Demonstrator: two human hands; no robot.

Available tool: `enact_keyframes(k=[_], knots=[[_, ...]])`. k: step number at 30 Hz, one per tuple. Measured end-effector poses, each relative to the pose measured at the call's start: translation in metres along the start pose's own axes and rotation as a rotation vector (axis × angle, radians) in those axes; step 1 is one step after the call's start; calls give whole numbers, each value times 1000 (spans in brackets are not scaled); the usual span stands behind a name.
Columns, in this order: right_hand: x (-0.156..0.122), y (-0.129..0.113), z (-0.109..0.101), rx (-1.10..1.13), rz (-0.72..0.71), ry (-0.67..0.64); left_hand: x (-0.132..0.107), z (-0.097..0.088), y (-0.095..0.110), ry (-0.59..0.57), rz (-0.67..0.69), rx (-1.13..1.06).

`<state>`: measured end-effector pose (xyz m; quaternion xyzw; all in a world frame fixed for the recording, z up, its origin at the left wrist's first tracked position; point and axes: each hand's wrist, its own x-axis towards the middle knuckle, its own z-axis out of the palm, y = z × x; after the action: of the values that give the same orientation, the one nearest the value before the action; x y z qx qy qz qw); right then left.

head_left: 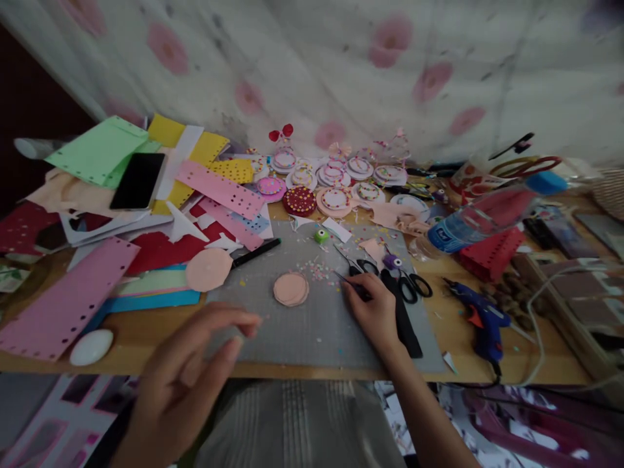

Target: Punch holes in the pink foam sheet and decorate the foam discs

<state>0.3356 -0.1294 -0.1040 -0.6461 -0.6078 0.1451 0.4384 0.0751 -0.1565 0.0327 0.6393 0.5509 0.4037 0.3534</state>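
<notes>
My right hand (373, 311) rests on the grey mat (316, 325), fingers pinched on thin tweezers (347, 280) whose tip points at scattered tiny beads (314, 270). A peach foam disc (291, 289) lies on the mat just left of that hand. My left hand (195, 370) hovers near the table's front edge, blurred, fingers loosely curled with thumb and forefinger close together; I cannot make out anything in it. A larger peach circle (209, 269) lies at the mat's left edge beside a black pen (256, 252).
Scissors (407, 283) and a blue glue gun (480, 318) lie right of the mat. Punched foam sheets (63, 302) and a black phone (138, 181) pile up at left. Decorated round pieces (336, 179) line the back. A lying water bottle (487, 214) is at right.
</notes>
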Motion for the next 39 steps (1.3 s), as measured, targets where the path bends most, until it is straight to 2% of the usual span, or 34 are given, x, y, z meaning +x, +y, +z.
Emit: enact_keyframes(k=[4,7,10,13,16,19,21,26,28,31,32,34,36,39], knots=[[-1,-6,-6,24,3,23,-17,29,-15,-155,-168,-318],[-1,-14,-13,45,5,32,-26,33,-27,-294,-253,-388],[-4,-35,-22,68,-13,56,-28,33,-34,-363,-323,-406],[-13,-64,-29,42,-123,121,-23,41,-30,-362,-342,-408],[-28,-92,-29,-53,-265,155,-16,60,-17,-342,-250,-398],[-45,-107,-23,-163,-331,191,-11,76,-3,-277,-120,-388],[-53,-110,-15,-195,-357,209,-10,82,2,-210,-120,-385],[-59,-116,4,-80,-358,190,-4,77,-2,-178,-185,-347],[-57,-122,4,-6,-308,97,-1,72,-6,-162,-180,-294],[-54,-131,-9,25,-258,-128,3,64,-14,-147,-159,-221],[-52,-132,-16,12,-251,-162,4,61,-17,-142,-160,-207],[-46,-130,-31,-2,-223,-141,5,54,-22,-144,-183,-183],[-36,-125,-43,50,-143,-105,5,47,-27,-214,-213,-166],[-20,-118,-51,196,-12,-171,1,38,-29,-419,-183,-150]])
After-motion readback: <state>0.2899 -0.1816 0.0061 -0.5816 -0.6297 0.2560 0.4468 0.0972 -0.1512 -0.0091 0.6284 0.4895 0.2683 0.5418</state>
